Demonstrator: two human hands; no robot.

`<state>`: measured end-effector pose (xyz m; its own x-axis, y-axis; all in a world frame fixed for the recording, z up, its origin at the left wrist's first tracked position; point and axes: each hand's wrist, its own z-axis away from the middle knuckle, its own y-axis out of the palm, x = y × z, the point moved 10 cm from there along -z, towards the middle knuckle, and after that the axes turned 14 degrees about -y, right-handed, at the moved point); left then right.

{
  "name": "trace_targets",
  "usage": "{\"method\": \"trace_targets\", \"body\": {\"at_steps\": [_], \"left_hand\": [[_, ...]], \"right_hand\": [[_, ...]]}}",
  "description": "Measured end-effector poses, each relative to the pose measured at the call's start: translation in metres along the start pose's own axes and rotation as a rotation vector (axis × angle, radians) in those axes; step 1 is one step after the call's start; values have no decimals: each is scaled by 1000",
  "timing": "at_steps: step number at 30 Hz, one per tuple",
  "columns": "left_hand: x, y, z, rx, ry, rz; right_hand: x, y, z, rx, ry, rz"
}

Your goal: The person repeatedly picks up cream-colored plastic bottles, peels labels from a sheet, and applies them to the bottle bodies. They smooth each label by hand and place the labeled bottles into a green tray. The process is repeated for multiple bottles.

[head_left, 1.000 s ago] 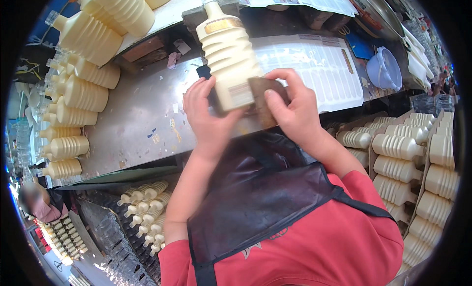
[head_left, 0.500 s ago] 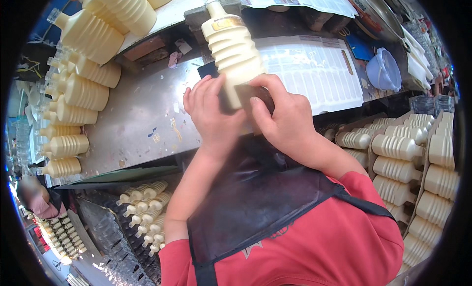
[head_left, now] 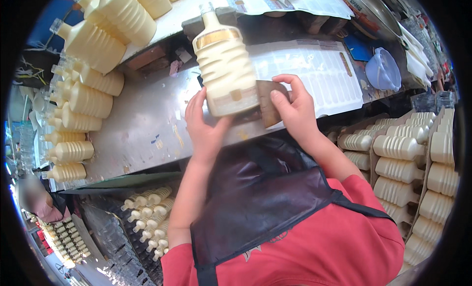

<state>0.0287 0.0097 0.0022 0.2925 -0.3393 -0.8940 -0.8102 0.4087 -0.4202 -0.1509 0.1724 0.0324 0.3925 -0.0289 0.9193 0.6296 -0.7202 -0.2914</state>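
A cream ribbed bottle (head_left: 227,72) with a clear neck and a gold band round its shoulder lies before me, neck pointing away. A pale printed strip with a small gold patch runs across its lower end. My left hand (head_left: 204,133) grips that lower end, fingers along the left side and thumb near the base. In my right hand (head_left: 300,109) is a flat brown block (head_left: 268,103), pinched between thumb and fingers. The block's left edge meets or lies very near the bottle's lower right side; contact is hard to tell.
Cream bottles (head_left: 86,96) line the table's (head_left: 132,133) left side. A whitish label sheet (head_left: 319,79) lies to the right, with a lilac bucket (head_left: 383,69) beyond. Bottles (head_left: 400,168) fill racks at right; more (head_left: 150,212) are stacked below left. Another person (head_left: 46,202) is at far left.
The bottle has been turned so its broad face and lower printed strip show. My right hand has shifted right with the brown block, and my left hand has moved down toward the base.
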Motion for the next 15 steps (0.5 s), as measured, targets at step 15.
{"method": "trace_targets", "body": {"at_steps": [15], "left_hand": [[29, 25, -6, 103, -147, 146]], "right_hand": [[-59, 9, 18, 21, 243, -171]]}}
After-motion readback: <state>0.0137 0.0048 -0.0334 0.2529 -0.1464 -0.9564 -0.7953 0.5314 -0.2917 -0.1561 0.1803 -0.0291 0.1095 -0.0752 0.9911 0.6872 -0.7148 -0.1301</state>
